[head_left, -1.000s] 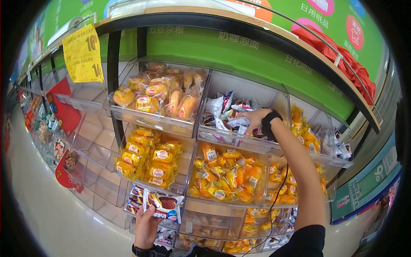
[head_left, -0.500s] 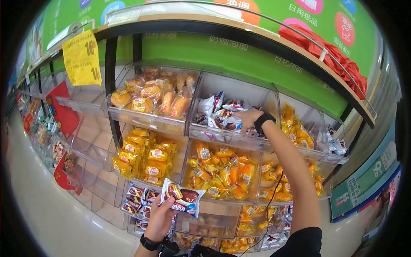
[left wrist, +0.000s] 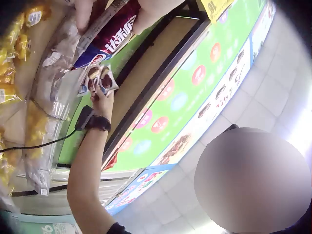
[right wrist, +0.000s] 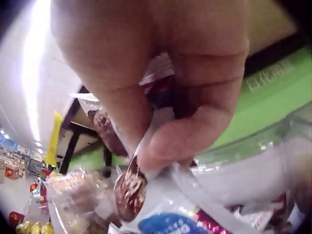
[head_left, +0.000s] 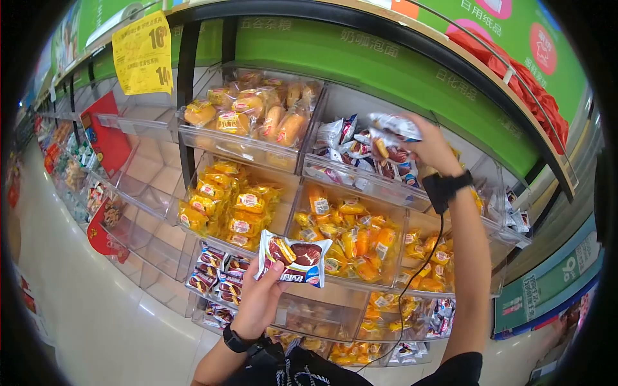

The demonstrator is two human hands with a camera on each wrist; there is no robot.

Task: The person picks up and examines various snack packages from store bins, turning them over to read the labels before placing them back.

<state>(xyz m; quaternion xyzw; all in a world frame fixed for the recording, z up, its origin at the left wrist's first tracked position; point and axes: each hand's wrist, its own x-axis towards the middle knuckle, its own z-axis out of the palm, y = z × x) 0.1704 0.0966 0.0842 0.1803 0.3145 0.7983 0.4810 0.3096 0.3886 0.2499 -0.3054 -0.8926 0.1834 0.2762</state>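
My left hand (head_left: 256, 302) pinches a white and brown packet (head_left: 293, 258) with its thumb on the front, in front of the yellow-wrapped cakes. Above the upper middle bin, my right hand (head_left: 432, 147) grips another silvery packet (head_left: 395, 127). In the right wrist view the right hand (right wrist: 161, 63) has thumb and fingers closed on the wrapper, with a chocolate cake picture (right wrist: 131, 192) showing below. The left wrist view shows the left packet's maroon and blue wrapper (left wrist: 115, 35) close up. Similar packets (head_left: 329, 134) lie loosely in the bin.
Clear plastic bins hold bread rolls (head_left: 248, 114), yellow-wrapped cakes (head_left: 241, 209) and orange packets (head_left: 364, 243). A yellow price sign (head_left: 143, 55) hangs from the shelf at upper left. A black cable (head_left: 400, 302) runs down from the right wrist.
My right hand has risen out of the upper middle bin with a packet in its grip. My left hand has moved up and right with its packet, now facing the camera.
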